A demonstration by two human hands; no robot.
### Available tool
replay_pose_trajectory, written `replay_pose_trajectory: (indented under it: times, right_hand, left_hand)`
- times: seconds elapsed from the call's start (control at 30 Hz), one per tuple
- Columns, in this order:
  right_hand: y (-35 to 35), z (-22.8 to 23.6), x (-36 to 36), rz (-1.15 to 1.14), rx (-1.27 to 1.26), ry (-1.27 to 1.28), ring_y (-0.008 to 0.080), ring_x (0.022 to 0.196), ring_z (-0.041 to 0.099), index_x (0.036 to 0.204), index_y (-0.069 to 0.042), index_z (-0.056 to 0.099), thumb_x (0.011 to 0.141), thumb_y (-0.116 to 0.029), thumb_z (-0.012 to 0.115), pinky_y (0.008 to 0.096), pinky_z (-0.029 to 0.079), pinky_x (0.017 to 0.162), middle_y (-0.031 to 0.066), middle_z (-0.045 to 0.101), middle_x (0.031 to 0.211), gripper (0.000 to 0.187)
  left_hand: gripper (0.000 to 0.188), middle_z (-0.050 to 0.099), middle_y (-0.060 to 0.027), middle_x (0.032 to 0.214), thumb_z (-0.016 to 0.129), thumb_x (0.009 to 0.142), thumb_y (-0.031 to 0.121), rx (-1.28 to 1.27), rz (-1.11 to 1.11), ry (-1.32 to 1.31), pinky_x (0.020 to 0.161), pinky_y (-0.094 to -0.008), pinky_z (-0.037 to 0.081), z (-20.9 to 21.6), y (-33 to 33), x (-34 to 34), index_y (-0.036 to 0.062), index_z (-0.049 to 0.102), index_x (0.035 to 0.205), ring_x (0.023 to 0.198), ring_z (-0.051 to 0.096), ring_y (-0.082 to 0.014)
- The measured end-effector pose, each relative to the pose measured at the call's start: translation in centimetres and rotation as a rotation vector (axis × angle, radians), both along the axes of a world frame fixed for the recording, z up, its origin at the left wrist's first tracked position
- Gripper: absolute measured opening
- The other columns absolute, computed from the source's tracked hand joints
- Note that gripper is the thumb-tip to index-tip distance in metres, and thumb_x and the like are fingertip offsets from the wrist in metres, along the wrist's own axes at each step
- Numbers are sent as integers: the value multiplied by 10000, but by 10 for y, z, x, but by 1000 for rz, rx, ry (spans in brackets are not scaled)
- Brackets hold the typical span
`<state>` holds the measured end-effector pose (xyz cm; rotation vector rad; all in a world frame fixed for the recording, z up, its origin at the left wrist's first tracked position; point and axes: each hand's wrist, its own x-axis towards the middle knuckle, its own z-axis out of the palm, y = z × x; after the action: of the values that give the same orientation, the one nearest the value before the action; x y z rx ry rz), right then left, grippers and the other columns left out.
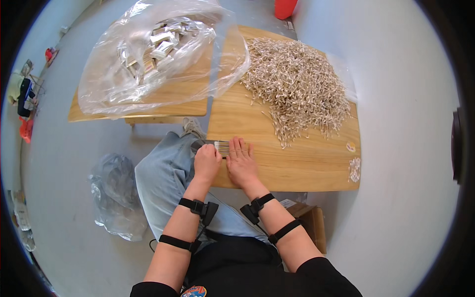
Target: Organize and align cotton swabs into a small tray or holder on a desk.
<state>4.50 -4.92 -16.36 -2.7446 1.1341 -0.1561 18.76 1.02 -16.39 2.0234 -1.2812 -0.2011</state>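
Observation:
A flat row of cotton swabs (222,147) lies at the left edge of the wooden table, white tips toward the left. It seems to be in a small plastic bag (199,144), whose greyish, see-through end shows past the table edge. My left hand (207,162) is closed at that end, its fingers curled and pinching the bag; the exact grip is partly hidden. Flat over the right part of the row lies my right hand (241,162), fingers stretched out, covering some of the swabs.
A large heap of loose cotton swabs (299,86) covers the far right of the table (297,171). On a second table, a big clear bag (106,94) holds several packs (163,47). Small white pieces (354,169) lie at the right edge. Beneath stands a cardboard box (314,225); a plastic bag (118,193) lies left.

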Motion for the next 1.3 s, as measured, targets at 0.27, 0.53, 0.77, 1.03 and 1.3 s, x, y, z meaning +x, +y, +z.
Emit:
replay_pose_trajectory:
  times: [0.27, 0.53, 0.77, 1.03, 1.3]
  right_hand:
    - [10, -2, 23, 8, -16, -32, 292, 1548, 261, 1574, 6, 323, 1017, -302, 465, 525, 126, 1264, 169, 306, 1657, 652]
    - [8, 8, 9, 14, 107, -186, 371, 1535, 263, 1547, 73, 322, 969, -379, 550, 531, 143, 1258, 260, 304, 1627, 769]
    - [8, 18, 18, -3, 59, 12, 377, 1551, 210, 1555, 91, 279, 961, -536, 548, 538, 97, 1262, 266, 262, 1643, 905]
    - [8, 15, 26, 1, 97, 27, 364, 1574, 128, 1558, 103, 266, 969, -584, 498, 549, 49, 1261, 256, 224, 1660, 935]
    - [13, 13, 35, -2, 62, 66, 366, 1574, 128, 1557, 103, 267, 971, -580, 497, 551, 59, 1260, 261, 214, 1662, 929]
  left_hand:
    - [98, 650, -172, 843, 654, 864, 102, 0, 22, -10, 727, -499, 520, 5, 1, -5, 28, 604, 824, 806, 632, -397]
    - [215, 678, -118, 958, 551, 1052, 190, -184, 106, 432, 844, -364, 518, 9, 5, 24, 14, 668, 1018, 919, 650, -216]
    - [496, 482, -157, 1512, 327, 1136, 368, -506, 52, 1196, 1230, -360, 271, -5, -5, 29, -13, 472, 1417, 1446, 408, -250]
    - [538, 443, -179, 1546, 304, 1134, 403, -613, 64, 1419, 1245, -368, 242, -4, -7, 25, -7, 414, 1465, 1489, 356, -260]
    - [519, 435, -185, 1555, 250, 1140, 383, -591, 36, 1342, 1255, -385, 213, -7, -4, 30, -4, 412, 1446, 1486, 359, -262]
